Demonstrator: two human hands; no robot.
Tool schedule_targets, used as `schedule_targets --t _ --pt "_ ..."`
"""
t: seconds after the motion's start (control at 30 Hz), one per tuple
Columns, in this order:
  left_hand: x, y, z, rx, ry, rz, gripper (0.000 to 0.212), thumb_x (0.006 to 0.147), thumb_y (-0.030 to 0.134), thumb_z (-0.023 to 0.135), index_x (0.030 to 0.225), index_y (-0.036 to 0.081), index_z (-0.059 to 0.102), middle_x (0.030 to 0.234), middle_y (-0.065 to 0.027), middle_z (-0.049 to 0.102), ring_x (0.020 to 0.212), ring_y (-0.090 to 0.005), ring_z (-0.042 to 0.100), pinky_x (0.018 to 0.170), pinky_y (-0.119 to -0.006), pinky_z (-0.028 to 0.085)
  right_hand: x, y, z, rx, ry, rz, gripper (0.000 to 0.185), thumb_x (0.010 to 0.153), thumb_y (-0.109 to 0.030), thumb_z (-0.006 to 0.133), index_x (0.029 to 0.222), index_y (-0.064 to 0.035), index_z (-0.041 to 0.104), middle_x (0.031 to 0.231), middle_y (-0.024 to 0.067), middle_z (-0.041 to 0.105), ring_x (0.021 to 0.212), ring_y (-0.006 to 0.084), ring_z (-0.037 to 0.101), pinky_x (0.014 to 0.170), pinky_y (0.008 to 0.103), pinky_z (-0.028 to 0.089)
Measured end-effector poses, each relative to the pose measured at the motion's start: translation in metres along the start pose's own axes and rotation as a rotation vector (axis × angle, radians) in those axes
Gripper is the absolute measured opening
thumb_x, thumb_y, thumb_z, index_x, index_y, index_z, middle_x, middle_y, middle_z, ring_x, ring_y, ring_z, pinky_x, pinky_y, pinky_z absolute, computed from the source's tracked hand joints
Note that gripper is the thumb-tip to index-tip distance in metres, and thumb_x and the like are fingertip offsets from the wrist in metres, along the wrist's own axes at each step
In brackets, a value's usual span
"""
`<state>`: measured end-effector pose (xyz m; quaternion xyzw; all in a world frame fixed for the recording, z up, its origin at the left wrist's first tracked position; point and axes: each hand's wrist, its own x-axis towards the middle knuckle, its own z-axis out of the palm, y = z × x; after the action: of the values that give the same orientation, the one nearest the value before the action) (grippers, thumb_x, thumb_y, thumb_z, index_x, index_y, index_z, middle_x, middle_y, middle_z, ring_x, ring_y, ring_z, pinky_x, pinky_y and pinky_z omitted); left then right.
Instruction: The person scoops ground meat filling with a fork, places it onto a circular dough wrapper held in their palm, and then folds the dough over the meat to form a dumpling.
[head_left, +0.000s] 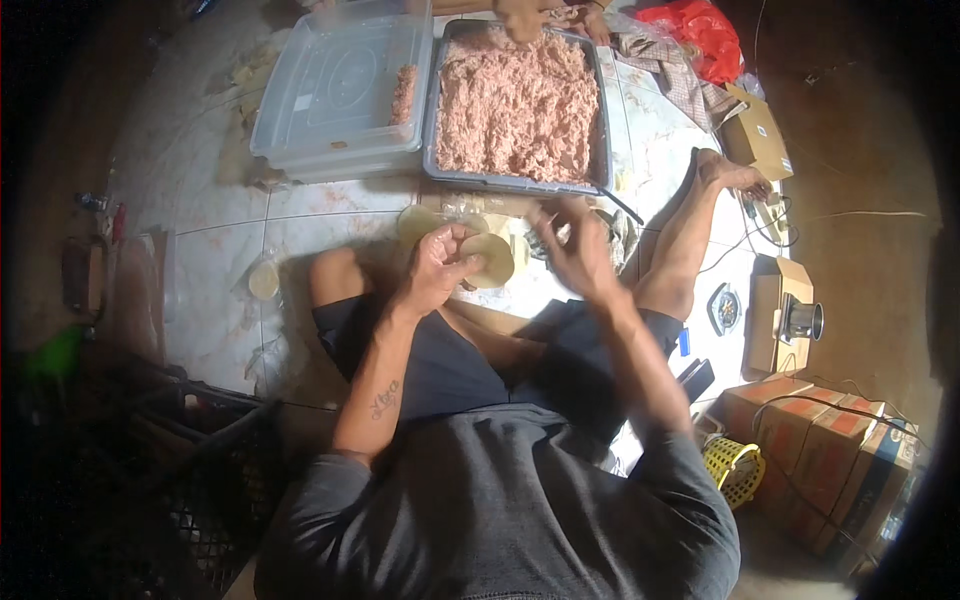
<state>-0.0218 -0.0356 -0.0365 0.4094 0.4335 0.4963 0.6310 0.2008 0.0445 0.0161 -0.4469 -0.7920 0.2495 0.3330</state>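
Note:
My left hand (442, 266) holds a thin, round, pale yellow-green wrapper (487, 260) between thumb and fingers, above the tiled floor between my legs. To its right, my right hand (574, 247) is raised and blurred by motion, its fingers apart, with nothing seen in it. More round wrappers (418, 222) lie just beyond my left hand, partly hidden by it. Ahead of both hands stands a grey tray (517, 182) filled with pink minced meat mixture (517, 105). A cloth (624, 240) lies on the floor behind my right hand.
Left of the tray stands a translucent plastic box (337, 90) with some mixture at its right side. Another person's hand (519, 19) reaches over the tray's far edge. A red plastic bag (697, 37), an ashtray (725, 309), cardboard boxes (810, 450) and a yellow basket (735, 469) are on the right.

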Motion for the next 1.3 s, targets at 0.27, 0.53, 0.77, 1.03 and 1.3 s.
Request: schedule_targets --t 0.27,0.53,0.77,1.03,1.3 --pt "-0.004 -0.004 0.032 0.122 -0.032 -0.179 0.019 0.096 0.021 0.070 0.095 0.004 0.063 0.076 -0.0020 0.065 0.062 -0.0057 0.058 0.052 -0.019 0.045 -0.054 0.022 0.031 0.916 -0.033 0.570 0.022 0.097 -0.018 0.067 0.084 -0.0019 0.062 0.073 -0.0016 0.059 0.067 0.0056 0.048 0.060 0.0255 0.041" --pt "0.003 0.012 0.049 0.319 0.104 -0.287 0.027 0.094 0.022 0.070 0.106 -0.002 0.068 0.093 -0.0129 0.070 0.074 -0.0150 0.066 0.065 -0.026 0.053 -0.053 0.050 0.009 0.923 0.232 0.586 0.022 0.100 -0.020 0.063 0.084 -0.0037 0.062 0.070 -0.0024 0.058 0.061 0.0063 0.049 0.055 0.0242 0.041" --pt "0.014 -0.002 0.081 0.916 -0.003 0.190 0.078 0.088 0.023 0.075 0.150 -0.005 0.036 0.147 -0.0301 0.042 0.134 -0.0388 0.048 0.111 -0.043 0.039 -0.053 0.045 -0.011 1.186 0.118 0.541 0.017 0.099 -0.016 0.064 0.090 -0.0013 0.064 0.072 0.0003 0.062 0.064 0.0097 0.059 0.059 0.0247 0.048" --pt "0.028 -0.007 0.064 -0.111 -0.155 -0.217 0.054 0.102 0.030 0.059 0.144 0.000 0.043 0.120 -0.0099 0.065 0.104 -0.0156 0.064 0.086 -0.030 0.051 -0.056 0.027 0.000 1.319 -0.051 0.536 0.027 0.100 -0.026 0.064 0.085 -0.0040 0.062 0.069 0.0022 0.061 0.055 0.0089 0.054 0.049 0.0247 0.043" --pt "0.018 0.002 0.072 -0.149 -0.170 -0.245 0.036 0.104 0.029 0.056 0.129 0.004 0.055 0.108 -0.0035 0.067 0.102 -0.0113 0.064 0.081 -0.027 0.051 -0.058 0.028 -0.011 1.378 -0.258 0.533 0.037 0.103 -0.032 0.055 0.078 -0.0060 0.059 0.063 0.0013 0.055 0.047 0.0094 0.049 0.041 0.0232 0.037"
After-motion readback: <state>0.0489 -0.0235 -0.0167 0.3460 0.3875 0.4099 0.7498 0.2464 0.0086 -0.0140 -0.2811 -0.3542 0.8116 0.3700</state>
